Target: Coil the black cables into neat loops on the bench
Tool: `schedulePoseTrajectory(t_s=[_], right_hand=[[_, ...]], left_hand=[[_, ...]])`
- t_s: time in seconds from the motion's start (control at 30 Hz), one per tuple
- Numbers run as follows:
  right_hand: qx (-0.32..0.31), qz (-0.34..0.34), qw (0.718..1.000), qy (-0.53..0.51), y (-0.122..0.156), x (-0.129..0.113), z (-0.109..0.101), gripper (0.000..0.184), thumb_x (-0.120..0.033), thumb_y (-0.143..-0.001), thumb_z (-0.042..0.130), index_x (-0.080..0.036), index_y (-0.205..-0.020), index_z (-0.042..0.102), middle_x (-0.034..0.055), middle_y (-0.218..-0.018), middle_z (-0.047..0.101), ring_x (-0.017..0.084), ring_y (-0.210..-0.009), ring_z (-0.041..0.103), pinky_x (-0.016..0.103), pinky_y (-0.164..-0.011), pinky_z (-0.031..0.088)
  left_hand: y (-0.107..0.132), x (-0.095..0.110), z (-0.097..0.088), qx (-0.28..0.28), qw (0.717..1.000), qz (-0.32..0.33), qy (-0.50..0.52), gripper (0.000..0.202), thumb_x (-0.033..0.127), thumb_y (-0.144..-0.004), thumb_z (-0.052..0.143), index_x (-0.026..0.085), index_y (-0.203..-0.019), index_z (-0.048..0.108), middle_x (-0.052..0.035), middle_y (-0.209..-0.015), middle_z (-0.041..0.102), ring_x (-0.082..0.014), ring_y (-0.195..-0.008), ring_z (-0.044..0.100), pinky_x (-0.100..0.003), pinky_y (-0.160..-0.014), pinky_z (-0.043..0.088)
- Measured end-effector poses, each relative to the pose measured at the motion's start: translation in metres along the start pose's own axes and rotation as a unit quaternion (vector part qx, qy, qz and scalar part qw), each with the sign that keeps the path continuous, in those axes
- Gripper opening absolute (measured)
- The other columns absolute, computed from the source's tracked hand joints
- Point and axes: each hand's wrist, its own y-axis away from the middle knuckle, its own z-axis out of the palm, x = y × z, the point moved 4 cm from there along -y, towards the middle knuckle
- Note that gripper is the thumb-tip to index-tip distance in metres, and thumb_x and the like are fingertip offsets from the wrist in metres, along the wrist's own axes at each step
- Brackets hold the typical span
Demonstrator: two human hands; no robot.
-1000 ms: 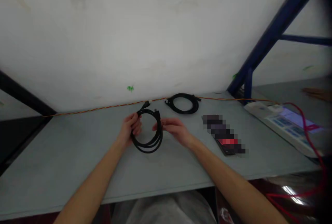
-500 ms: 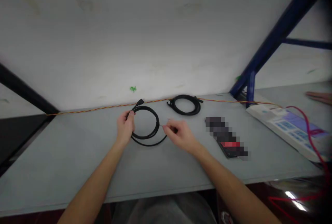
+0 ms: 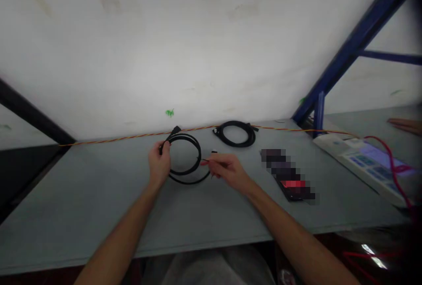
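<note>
My left hand (image 3: 159, 163) is shut on a black cable (image 3: 200, 155) just below its plug. The cable lies in loose loops on the grey table (image 3: 99, 188). My right hand (image 3: 228, 170) is beside the loops, pinching a thin red strip (image 3: 205, 162), possibly a twist tie. A small black tip (image 3: 214, 151) shows above those fingers. A second coil of black cable (image 3: 224, 137) lies farther back, out of reach of neither hand's contact.
An orange-and-red twisted wire (image 3: 115, 138) runs along the table's back edge. To the right lie a pixelated flat object (image 3: 286, 175) and a white power strip (image 3: 356, 157) with a red cable (image 3: 392, 166). A blue steel frame (image 3: 356, 52) stands behind. Another person's hand (image 3: 404, 126) shows at far right.
The black loops have come down onto the table and spread wider, with my left hand lower on the cable. A red strip now shows at my right fingers.
</note>
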Motion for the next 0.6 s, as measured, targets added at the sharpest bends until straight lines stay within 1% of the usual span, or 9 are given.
schedulePoseTrajectory(t_s=[0.07,0.13,0.2,0.23,0.3,0.4,0.43,0.5,0.6], right_hand=[[-0.004,0.002,1.0,0.009,-0.003,0.002,0.008,0.041,-0.055,-0.095,0.065,-0.019,-0.105,0.082,0.001,-0.069,0.063,0.013,-0.061,0.051,0.026,-0.055,0.04],[-0.01,-0.001,1.0,0.025,-0.004,0.002,0.014,0.042,-0.056,-0.094,0.064,-0.019,-0.106,0.082,0.002,-0.072,0.066,0.014,-0.062,0.053,0.026,-0.057,0.042],[-0.005,-0.007,0.999,0.048,-0.004,-0.001,0.014,0.042,-0.056,-0.095,0.063,-0.02,-0.107,0.082,0.0024,-0.074,0.067,0.014,-0.063,0.055,0.027,-0.057,0.043],[0.01,-0.012,0.998,0.063,-0.004,-0.003,0.011,0.041,-0.055,-0.096,0.063,-0.02,-0.106,0.082,0.0025,-0.074,0.068,0.015,-0.064,0.055,0.027,-0.058,0.044],[0.067,-0.02,0.993,0.099,-0.003,-0.007,-0.002,0.04,-0.054,-0.096,0.063,-0.02,-0.103,0.082,0.0031,-0.076,0.069,0.016,-0.067,0.059,0.029,-0.061,0.046],[0.175,-0.01,0.972,0.155,-0.001,-0.006,-0.027,0.039,-0.054,-0.094,0.064,-0.019,-0.099,0.08,0.0044,-0.077,0.073,0.02,-0.072,0.066,0.032,-0.067,0.051],[0.2,-0.001,0.964,0.174,-0.001,-0.004,-0.035,0.038,-0.054,-0.093,0.064,-0.019,-0.099,0.079,0.0048,-0.078,0.074,0.021,-0.073,0.068,0.032,-0.069,0.053],[0.225,0.02,0.95,0.215,-0.001,0.003,-0.046,0.035,-0.051,-0.094,0.065,-0.019,-0.103,0.077,0.0048,-0.077,0.076,0.022,-0.073,0.07,0.033,-0.071,0.054],[0.21,0.036,0.929,0.303,-0.003,0.015,-0.053,0.026,-0.044,-0.094,0.065,-0.022,-0.102,0.077,0.0047,-0.082,0.077,0.022,-0.076,0.071,0.034,-0.074,0.053]], left_hand=[[0.007,0.003,0.005,-0.011,0.999,0.019,-0.023,0.031,0.046,-0.089,0.059,0.016,-0.091,0.068,0.0022,-0.06,0.054,-0.0139,-0.054,0.048,-0.024,-0.051,0.035],[0.013,0.006,0.01,-0.029,0.999,0.031,-0.03,0.03,0.045,-0.09,0.06,0.016,-0.091,0.069,0.0014,-0.063,0.056,-0.0138,-0.056,0.049,-0.024,-0.052,0.035],[0.016,0.006,0.014,-0.046,0.998,0.033,-0.034,0.03,0.045,-0.091,0.059,0.016,-0.093,0.07,0.0012,-0.064,0.057,-0.0135,-0.057,0.049,-0.024,-0.053,0.035],[0.015,0.005,0.014,-0.05,0.998,0.031,-0.036,0.031,0.045,-0.091,0.059,0.016,-0.093,0.07,0.0011,-0.064,0.057,-0.0137,-0.057,0.049,-0.024,-0.053,0.036],[0.011,0.002,0.012,-0.053,0.997,0.026,-0.044,0.032,0.045,-0.091,0.059,0.016,-0.093,0.071,0.0006,-0.064,0.058,-0.0144,-0.058,0.051,-0.025,-0.054,0.037],[-0.001,-0.005,0.005,-0.04,0.998,0.019,-0.051,0.034,0.047,-0.09,0.059,0.016,-0.09,0.072,-0.0006,-0.065,0.06,-0.016,-0.062,0.054,-0.025,-0.056,0.039],[-0.004,-0.008,0.003,-0.034,0.998,0.015,-0.05,0.034,0.047,-0.089,0.059,0.015,-0.09,0.072,-0.0009,-0.066,0.061,-0.0163,-0.063,0.055,-0.025,-0.057,0.04],[-0.01,-0.013,-0.001,-0.026,0.998,0.003,-0.048,0.035,0.047,-0.089,0.058,0.015,-0.09,0.072,-0.001,-0.065,0.061,-0.0169,-0.063,0.057,-0.025,-0.057,0.041],[-0.014,-0.017,-0.003,-0.016,0.999,-0.014,-0.05,0.034,0.047,-0.088,0.059,0.015,-0.091,0.072,-0.0008,-0.063,0.061,-0.0177,-0.063,0.057,-0.026,-0.058,0.042]])
